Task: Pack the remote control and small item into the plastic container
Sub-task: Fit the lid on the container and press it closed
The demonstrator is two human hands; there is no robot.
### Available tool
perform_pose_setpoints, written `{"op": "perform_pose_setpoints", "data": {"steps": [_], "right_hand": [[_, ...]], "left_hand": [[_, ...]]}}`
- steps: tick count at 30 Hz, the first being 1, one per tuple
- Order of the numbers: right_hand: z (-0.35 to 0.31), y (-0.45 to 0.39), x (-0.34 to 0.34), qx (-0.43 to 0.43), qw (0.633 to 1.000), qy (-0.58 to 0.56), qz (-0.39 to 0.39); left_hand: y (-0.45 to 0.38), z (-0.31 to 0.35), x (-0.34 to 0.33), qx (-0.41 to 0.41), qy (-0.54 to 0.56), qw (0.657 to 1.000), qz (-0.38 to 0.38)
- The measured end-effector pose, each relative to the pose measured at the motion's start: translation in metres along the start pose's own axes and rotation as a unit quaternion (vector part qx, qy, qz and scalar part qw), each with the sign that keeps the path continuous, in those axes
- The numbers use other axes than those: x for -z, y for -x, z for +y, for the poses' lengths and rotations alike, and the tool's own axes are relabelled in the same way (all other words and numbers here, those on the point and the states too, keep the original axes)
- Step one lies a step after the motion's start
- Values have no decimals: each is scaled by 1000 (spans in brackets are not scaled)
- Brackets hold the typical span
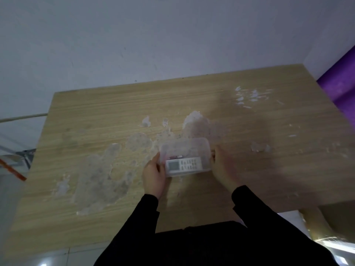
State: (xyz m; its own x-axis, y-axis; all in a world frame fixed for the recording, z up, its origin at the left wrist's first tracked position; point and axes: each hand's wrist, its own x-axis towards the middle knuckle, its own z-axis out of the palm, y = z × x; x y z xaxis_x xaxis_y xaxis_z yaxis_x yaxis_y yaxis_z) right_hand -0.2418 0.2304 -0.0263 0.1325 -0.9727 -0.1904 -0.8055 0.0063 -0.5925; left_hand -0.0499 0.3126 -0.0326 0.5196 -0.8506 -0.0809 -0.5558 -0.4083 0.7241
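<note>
A clear plastic container (192, 146) sits on the wooden table (115, 116) in front of me. Inside it lies a white remote control (183, 164), screen end to the left. Just behind the remote is a small reddish item (175, 156). My left hand (153, 174) grips the container's left end. At the right end, my right hand (222, 166) holds the container; it is blurred. Both sleeves are black.
The tabletop carries patches of whitish residue (99, 175) across its middle and left. A purple object (342, 79) stands at the far right beyond the table's edge. A pale wall rises behind the table. An orange bar (13, 171) shows at the left.
</note>
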Motion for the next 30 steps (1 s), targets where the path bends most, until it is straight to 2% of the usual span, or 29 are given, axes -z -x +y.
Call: {"op": "perform_pose_setpoints", "data": {"steps": [3,11,16,20,23,30], "right_hand": [[1,0,-3,73,995,66,14],[-6,-12,-18,143,978,121,-87],[1,-14,-23,141,973,162,-84],[0,-13,-22,143,974,153,-87],[-1,-17,-20,148,972,156,-96],[-20,-36,-19,181,965,168,-92]], "left_hand": [[0,-1,-1,10,21,1000,2],[3,-4,-3,37,25,999,-9],[-5,12,-4,-77,-108,991,-4],[-19,17,-19,-157,-203,965,-53],[-21,9,-32,-166,-226,957,-82],[-23,4,-31,-192,-256,944,-87]]}}
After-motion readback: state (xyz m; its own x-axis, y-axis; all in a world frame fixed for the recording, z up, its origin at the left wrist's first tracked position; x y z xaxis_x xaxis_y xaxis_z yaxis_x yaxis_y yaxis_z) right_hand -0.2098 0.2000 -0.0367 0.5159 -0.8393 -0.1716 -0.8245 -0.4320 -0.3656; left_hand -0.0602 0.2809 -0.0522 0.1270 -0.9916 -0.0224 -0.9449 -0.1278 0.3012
